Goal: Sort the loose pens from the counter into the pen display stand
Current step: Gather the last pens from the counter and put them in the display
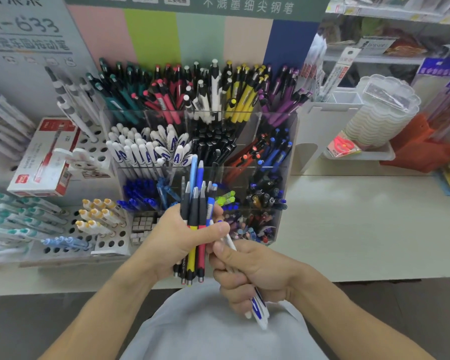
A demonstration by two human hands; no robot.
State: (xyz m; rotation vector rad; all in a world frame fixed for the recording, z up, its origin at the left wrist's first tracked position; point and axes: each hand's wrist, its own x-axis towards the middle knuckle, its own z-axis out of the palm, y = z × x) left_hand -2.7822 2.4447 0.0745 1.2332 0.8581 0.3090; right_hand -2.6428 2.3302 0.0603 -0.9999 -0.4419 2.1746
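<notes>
The tabletop (361, 229) is pale and extends across the full width of the view. The pen display stand (278, 141) sits on it left of centre, a clear tiered unit divided into compartments. The rear row holds teal, red, white, yellow and purple pens, sorted by colour. The middle row holds white pens with blue print, black pens, and mixed red and blue pens. The front rows hold blue and assorted dark pens. A red-and-white pen box (46, 157) lies tilted on a perforated white rack to the left of the stand. A stack of clear scalloped trays (382, 110) stands to the right.

The left hand (182, 237) grips a bundle of loose pens (195, 224) upright in front of the stand, fingers and thumb curled round the barrels. The right hand (250, 271) is closed round a single white pen with blue print (259, 305), just beside the bundle, its lower end protruding below the fist.
</notes>
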